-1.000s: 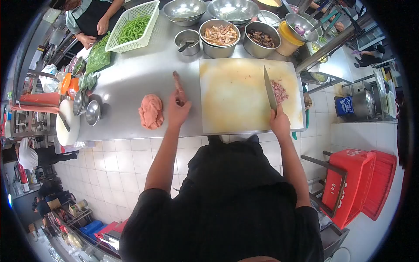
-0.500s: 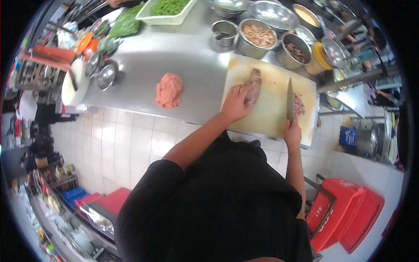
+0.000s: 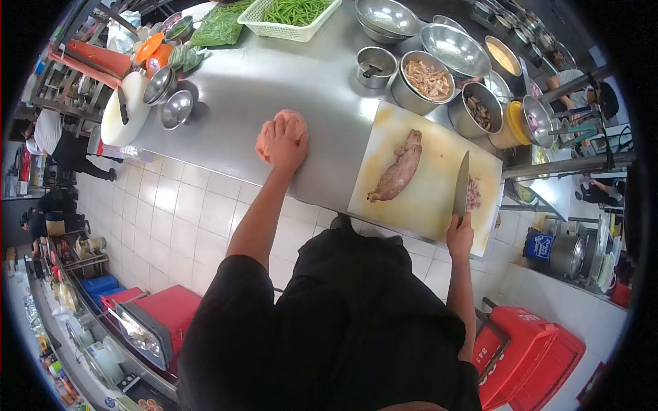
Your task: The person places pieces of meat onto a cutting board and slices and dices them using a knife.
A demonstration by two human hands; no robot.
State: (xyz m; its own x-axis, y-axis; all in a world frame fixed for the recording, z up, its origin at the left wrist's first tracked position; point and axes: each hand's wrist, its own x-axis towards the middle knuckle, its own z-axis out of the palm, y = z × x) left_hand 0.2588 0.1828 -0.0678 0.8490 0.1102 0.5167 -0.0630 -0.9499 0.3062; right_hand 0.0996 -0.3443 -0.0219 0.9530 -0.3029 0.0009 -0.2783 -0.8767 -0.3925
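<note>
At the far left, a round white board [image 3: 113, 127] is noted, with a small knife [image 3: 122, 103] laid across it and metal bowls [image 3: 177, 109] set just beside it on the steel table [image 3: 329, 144]. Further right, directly on the steel, a pink mass [image 3: 263, 144] is covered in part by the left hand [image 3: 284, 145]; its fingers are spread wide over the top, but whether a grip has been taken cannot be told. The mass is judged soft, so for good control it is best cupped from the sides with the whole palm, not pinched. Next, on the cutting board [image 3: 432, 195], a brown piece of meat [image 3: 399, 170] is seen lying slantwise, touched by neither hand. Near the right edge, the knife [image 3: 462, 181] is held by its handle in the right hand [image 3: 460, 235], fingers closed, blade pointed away from the body, with chopped pieces [image 3: 473, 194] just right of it. While attention is given to the left side, the blade is best held low and steady, well apart from the left forearm
</note>
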